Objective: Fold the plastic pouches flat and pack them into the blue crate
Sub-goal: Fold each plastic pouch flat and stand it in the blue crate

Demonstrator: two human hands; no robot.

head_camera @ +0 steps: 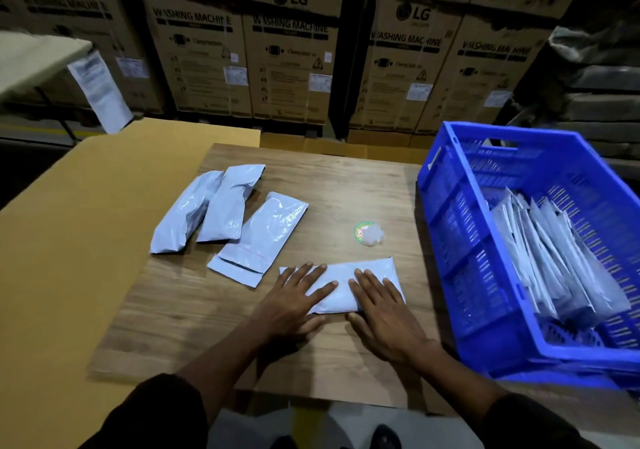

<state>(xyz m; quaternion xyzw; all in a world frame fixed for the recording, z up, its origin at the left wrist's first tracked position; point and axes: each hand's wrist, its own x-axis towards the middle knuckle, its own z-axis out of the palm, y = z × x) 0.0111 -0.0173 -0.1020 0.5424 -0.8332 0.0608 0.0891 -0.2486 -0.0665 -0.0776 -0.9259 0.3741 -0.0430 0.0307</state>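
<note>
We pressed left hand (294,296) and right hand (381,305), fingers flat, gripping nothing, on pouch (341,284) beside blue crate (460,241); trapped air might reopen its fold.

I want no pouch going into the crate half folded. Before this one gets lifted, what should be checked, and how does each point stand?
1. Both hands flat on the pouch under the hands: ok, left hand and right hand press it with straight fingers.
2. Pouch fully flat: cannot tell, the hands cover much of it.
3. Room in the blue crate: ok, the packed pouches leave space at its far end.
4. Path to the crate: ok, only the round sticker lies nearby.
5. Remaining work: not ok, three pouches lie unpacked.
</note>
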